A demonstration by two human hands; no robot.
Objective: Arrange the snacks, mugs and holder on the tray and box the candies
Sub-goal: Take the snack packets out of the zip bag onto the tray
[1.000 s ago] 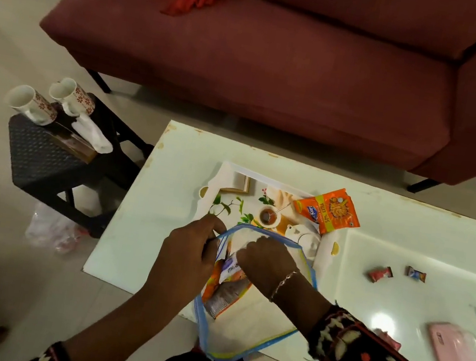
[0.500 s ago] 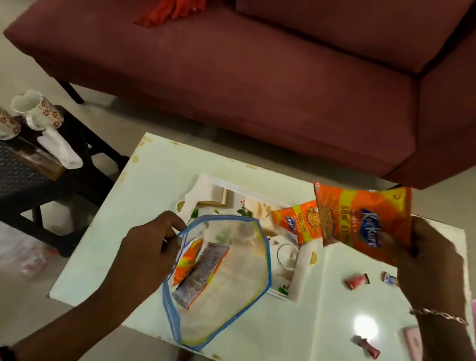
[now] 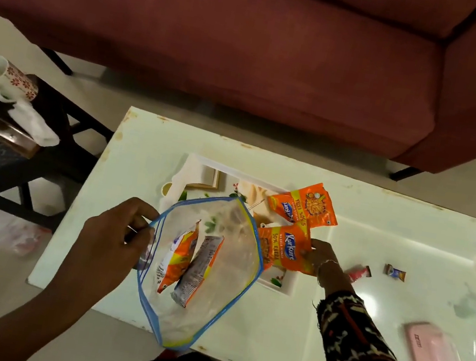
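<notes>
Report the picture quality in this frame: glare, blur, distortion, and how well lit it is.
Head view: dim, warm indoor light; glare patches on the glossy white table near the right hand; the pink box is smeared by motion blur; the clear zip bag reflects light, softening the tray print behind it; wide-angle bending curves the sofa edges; the mugs are cropped at the left.

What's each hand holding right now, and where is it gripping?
Left hand pinches the zip bag at its open rim. Right hand holds an orange snack packet by its right edge.

head-worn view, looking down, table (image 3: 145, 165) near
</notes>
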